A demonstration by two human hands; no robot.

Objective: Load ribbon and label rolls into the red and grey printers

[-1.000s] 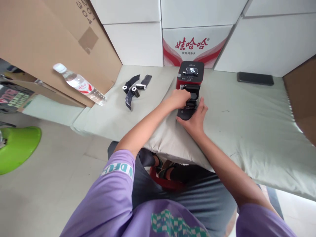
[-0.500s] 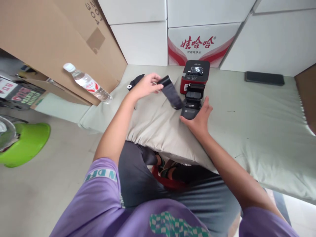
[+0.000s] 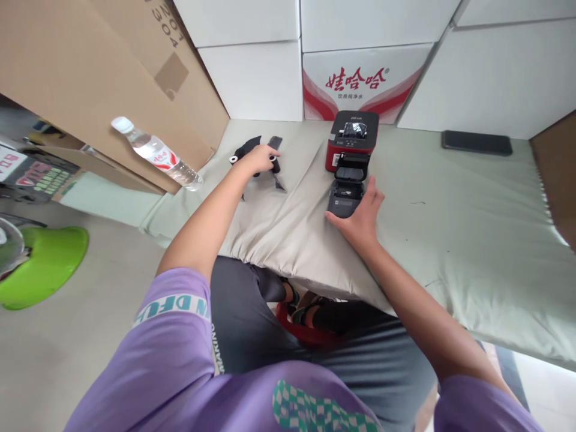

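Note:
My left hand is closed around a black ribbon roll low over the cloth, with a loose dark strip of film hanging below it. Just left of it lies another black roll with a white core end and a crumpled dark film. My right hand grips the front of a black flap on a small red and black label printer. The flap is folded down toward me, exposing the inside. A shiny film shows through the printer's top window.
A water bottle stands left, in front of a tall brown carton. White boxes line the back. A black phone lies on the right of the cloth-covered surface. A green stool is on the floor.
My left hand has carried the ribbon roll left, away from the printer and down beside the other roll. My right hand stays on the flap.

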